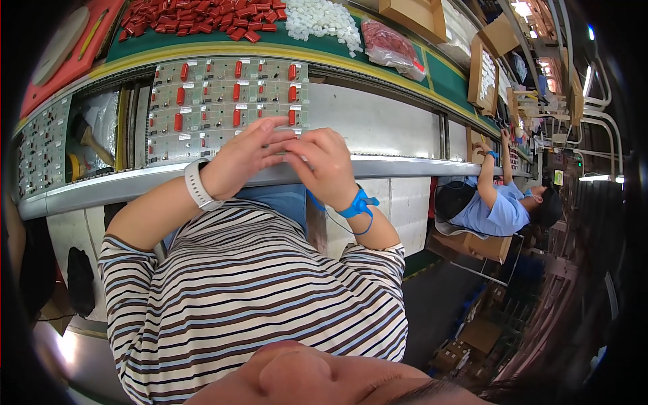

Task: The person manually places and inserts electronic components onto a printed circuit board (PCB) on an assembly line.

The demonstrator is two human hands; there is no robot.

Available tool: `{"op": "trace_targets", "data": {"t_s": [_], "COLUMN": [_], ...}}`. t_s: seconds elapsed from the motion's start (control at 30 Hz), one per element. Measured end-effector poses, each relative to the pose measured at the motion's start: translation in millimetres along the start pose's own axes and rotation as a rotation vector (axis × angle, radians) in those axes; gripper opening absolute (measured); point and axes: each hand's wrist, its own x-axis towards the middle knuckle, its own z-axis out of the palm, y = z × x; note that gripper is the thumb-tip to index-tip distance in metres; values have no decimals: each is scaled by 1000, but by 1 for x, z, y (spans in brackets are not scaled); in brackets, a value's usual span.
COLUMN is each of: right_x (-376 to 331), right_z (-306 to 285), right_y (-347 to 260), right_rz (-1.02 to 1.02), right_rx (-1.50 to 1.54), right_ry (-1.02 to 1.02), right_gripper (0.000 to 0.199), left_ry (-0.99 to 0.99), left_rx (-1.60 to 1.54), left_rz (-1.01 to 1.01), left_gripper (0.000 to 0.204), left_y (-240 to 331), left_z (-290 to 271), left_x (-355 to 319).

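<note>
My left hand [244,156], with a white watch on its wrist, and my right hand [325,164], with a blue wrist strap and cord, meet at the near edge of a grey circuit board panel [226,101]. The panel lies on the conveyor and carries rows of red components. The left fingers stretch out and touch the right hand. The right fingers are curled, and whatever sits between them is hidden. Both hands hover over the metal front rail [405,166].
On the green shelf behind lie a heap of red components [202,17], a pile of white parts [320,20] and a bag of red parts [391,44]. Another board [40,148] is left, a brush [94,140] beside it. A co-worker in blue [499,206] sits to the right.
</note>
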Motion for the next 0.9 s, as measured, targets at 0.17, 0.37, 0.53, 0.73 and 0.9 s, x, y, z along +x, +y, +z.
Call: {"op": "trace_targets", "data": {"t_s": [0.17,0.37,0.53,0.73,0.9], "right_x": [9,9,0,2,34], "right_z": [13,13,20,21,1], "right_y": [-3,7,22,24,48], "right_rz": [-112,31,-10,-68,-36], "right_rx": [52,194,-6,-88,-53], "right_ry": [-40,-118,-200,-284,-148], "right_gripper": [18,13,13,13,13], "left_ry": [7,20,48,417,744], "left_rx": [-51,67,666,1148,1716], "left_rz": [-11,-8,170,523,562], "left_gripper": [63,64,56,47,48], "left_y": [-7,-1,41,95,102], "left_z": [15,8,-15,-63,-112], "left_x": [8,-3,-36,-82,-122]}}
